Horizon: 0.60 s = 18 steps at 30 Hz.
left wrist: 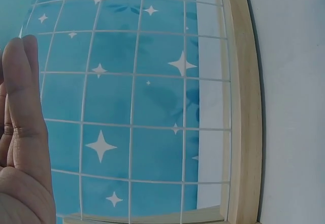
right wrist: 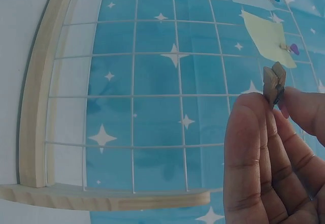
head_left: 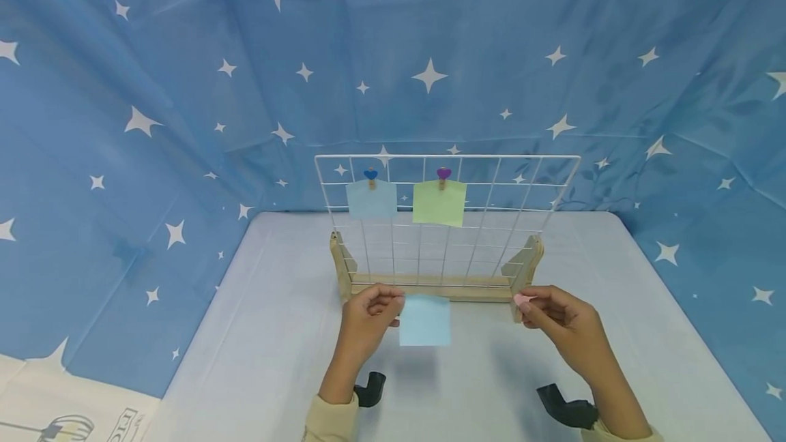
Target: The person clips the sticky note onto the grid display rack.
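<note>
My left hand [head_left: 370,318] pinches a light blue paper note [head_left: 425,321] by its upper left edge, in front of the wire grid. In the left wrist view that note [left wrist: 15,5] fills the top left corner beside the fingertips. Between thumb and fingers, my right hand [head_left: 561,322] pinches a small wooden clothespin [right wrist: 274,82] with a pink heart [head_left: 522,299] on it. A white wire grid rack [head_left: 485,208] stands beyond both hands. Clipped near its top are a blue note [head_left: 372,201] and a green note [head_left: 439,204].
The grid sits in a wooden base [head_left: 430,290] with side supports on a white table [head_left: 279,333]. A blue heart clothespin [head_left: 371,175] and a purple heart clothespin [head_left: 443,174] hold the clipped notes. Behind hangs a blue star-patterned cloth [head_left: 393,39].
</note>
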### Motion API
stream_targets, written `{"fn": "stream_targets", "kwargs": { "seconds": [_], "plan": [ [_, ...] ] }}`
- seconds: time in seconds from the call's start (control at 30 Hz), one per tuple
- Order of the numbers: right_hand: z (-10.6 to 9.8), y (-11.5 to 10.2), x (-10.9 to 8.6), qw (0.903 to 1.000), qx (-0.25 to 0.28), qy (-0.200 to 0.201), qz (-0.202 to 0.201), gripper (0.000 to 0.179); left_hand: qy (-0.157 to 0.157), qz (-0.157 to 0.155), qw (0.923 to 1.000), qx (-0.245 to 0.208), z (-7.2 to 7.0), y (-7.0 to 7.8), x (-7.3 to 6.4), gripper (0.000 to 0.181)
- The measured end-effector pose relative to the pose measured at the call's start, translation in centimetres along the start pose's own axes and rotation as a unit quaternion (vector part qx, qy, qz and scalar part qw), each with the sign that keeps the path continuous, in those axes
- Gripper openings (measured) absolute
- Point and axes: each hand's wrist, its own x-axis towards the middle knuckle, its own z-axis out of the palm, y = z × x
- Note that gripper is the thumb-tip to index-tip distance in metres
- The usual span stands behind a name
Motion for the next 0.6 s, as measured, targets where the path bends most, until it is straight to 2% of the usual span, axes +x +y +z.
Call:
{"fn": "stream_targets", "kwargs": {
  "seconds": [0.6],
  "plan": [
    [-0.45, -0.75, 0.42, 0.9997, -0.017, 0.013, -0.013, 0.012, -0.012, 0.008, 0.9998, -0.010, 0.82, 0.69, 0.46, 0.013]
  ]
}}
